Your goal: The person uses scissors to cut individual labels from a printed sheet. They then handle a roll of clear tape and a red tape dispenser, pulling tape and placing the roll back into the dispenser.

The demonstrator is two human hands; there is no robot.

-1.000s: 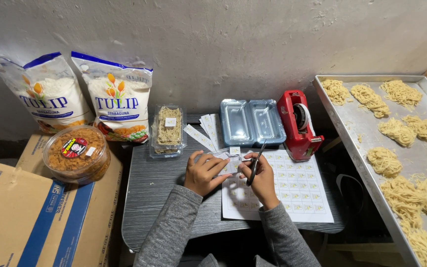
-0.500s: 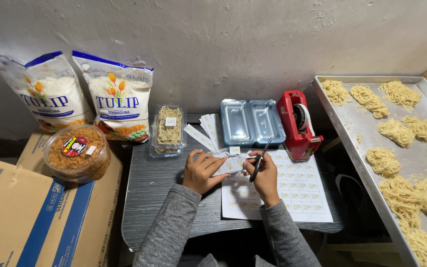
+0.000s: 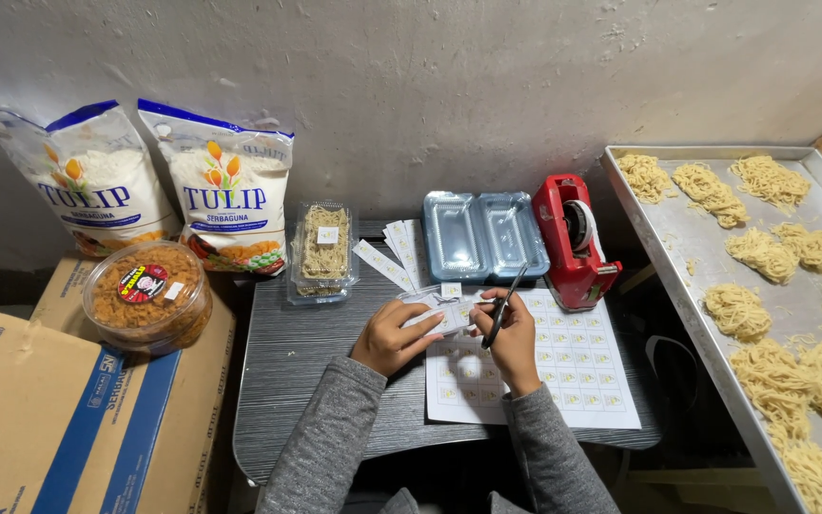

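Observation:
My left hand (image 3: 394, 337) rests on the small dark table (image 3: 306, 381) and pins a small white paper slip (image 3: 440, 312) under its fingertips. My right hand (image 3: 511, 338) grips a black pen (image 3: 504, 306) with its tip on that slip. Both hands lie over the top left corner of a white sheet of small square labels (image 3: 563, 366). A few more loose white slips (image 3: 394, 255) fan out on the table just beyond my hands.
A red tape dispenser (image 3: 575, 240) and an open clear plastic tray (image 3: 483, 234) stand behind the sheet. A clear box of noodles (image 3: 322, 249), a round tub (image 3: 147, 297), two flour bags (image 3: 225, 202) and cardboard boxes (image 3: 40, 409) sit left. A metal tray (image 3: 706, 286) holding noodle nests (image 3: 739, 309) lies right.
My hands have stayed over the slip; the pen has shifted slightly as it moves on the paper. Nothing else has moved.

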